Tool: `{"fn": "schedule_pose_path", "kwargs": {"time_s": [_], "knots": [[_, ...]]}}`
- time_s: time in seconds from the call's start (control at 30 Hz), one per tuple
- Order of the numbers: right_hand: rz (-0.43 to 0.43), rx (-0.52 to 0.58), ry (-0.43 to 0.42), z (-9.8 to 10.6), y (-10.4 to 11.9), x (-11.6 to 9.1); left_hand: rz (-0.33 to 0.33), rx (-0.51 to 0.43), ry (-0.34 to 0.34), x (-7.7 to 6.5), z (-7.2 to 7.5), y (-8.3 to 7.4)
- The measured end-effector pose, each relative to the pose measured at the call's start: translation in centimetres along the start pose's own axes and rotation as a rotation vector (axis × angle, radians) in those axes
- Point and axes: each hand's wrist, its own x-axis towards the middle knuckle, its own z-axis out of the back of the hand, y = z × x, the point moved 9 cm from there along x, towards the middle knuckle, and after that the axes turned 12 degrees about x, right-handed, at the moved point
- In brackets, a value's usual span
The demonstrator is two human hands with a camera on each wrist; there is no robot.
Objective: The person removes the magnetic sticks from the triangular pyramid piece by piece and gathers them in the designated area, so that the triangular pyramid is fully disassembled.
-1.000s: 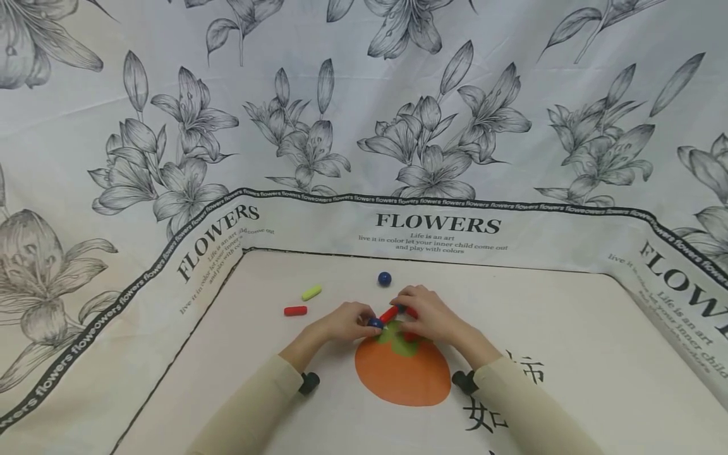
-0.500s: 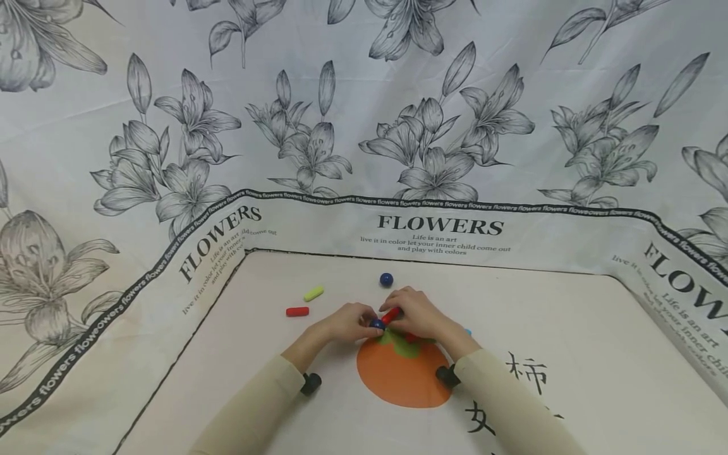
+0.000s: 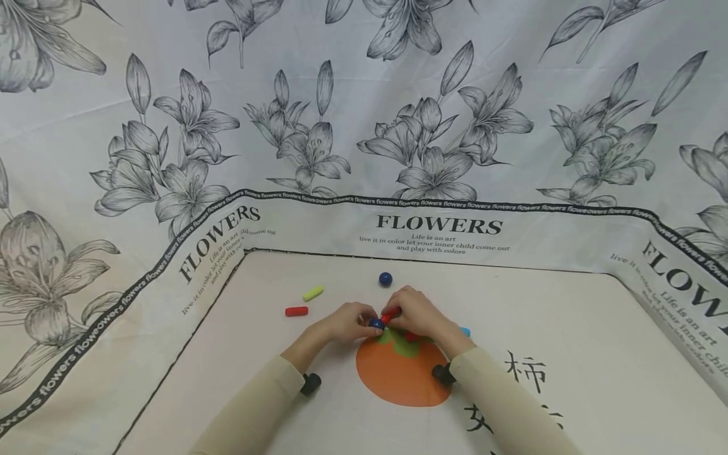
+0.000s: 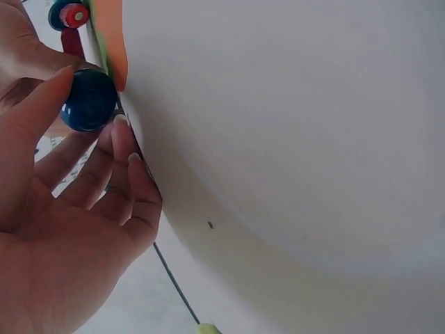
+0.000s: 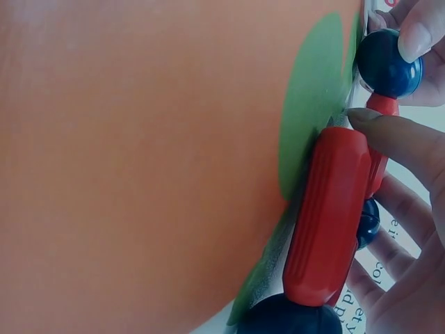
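Observation:
My left hand (image 3: 348, 321) pinches a shiny dark-blue ball (image 4: 89, 101) between thumb and fingers. A red rod (image 5: 382, 104) meets this ball, and my right hand (image 3: 421, 313) holds that rod with its thumb and fingers. In the right wrist view, a second red rod (image 5: 327, 216) stands in front of the right fingers, joined to a dark-blue ball (image 5: 288, 316) at the lower edge. Another dark ball (image 5: 368, 223) shows partly behind it. The right hand hides much of these pieces in the head view.
A loose blue ball (image 3: 385, 279) lies beyond the hands. To the left are a red rod (image 3: 296, 311) and a yellow-green rod (image 3: 313, 292). A light-blue piece (image 3: 466, 332) peeks out by the right wrist. An orange persimmon print (image 3: 404, 373) marks the cloth below.
My right hand has shifted left toward the left hand and now grips the red rod close to the held ball. The light-blue piece has come into sight. The left hand stays in place.

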Motion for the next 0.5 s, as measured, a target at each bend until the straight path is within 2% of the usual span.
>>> {"fn": "schedule_pose_path", "kwargs": {"time_s": [0.27,0.5], "knots": [[-0.043,0.005,-0.023,-0.1,-0.08,0.09,-0.005,-0.008,-0.004,-0.1,-0.01,0.17],[-0.064,0.015,-0.056,0.05,-0.27,0.04,-0.042,-0.013,-0.015,-0.35,0.06,-0.22]]}}
